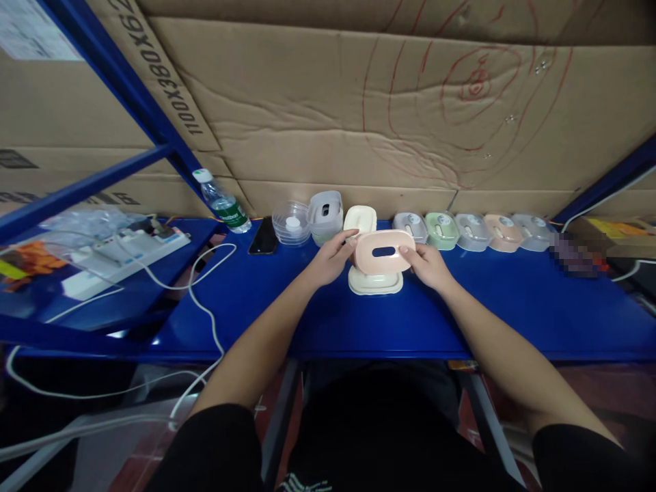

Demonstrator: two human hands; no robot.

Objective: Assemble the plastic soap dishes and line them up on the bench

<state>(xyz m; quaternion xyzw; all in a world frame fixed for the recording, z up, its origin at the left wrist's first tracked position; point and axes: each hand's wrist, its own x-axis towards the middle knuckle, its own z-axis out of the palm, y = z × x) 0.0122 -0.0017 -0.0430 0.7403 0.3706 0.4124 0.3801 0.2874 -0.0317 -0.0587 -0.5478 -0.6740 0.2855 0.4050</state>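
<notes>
A pale pink lid [367, 259] with an oval slot is held up in front of me, tilted. My right hand [431, 267] grips its right end, thumb on the upper face. At the left end, my left hand [331, 260] pinches the lid's edge, with the fingertips partly overlapping it. Just below lies a cream lid [376, 283] on the blue table, partly covered by the pink one. Behind the left fingers sits another cream piece [360, 217], its lower part hidden.
A row of small lidded boxes, among them a green box [441, 231], lines the cardboard at the back. Clear bowls [291, 224], stacked grey containers [326, 217], a phone [263, 236] and a water bottle [225, 205] stand left. A white cable [205, 311] crosses the table's left side.
</notes>
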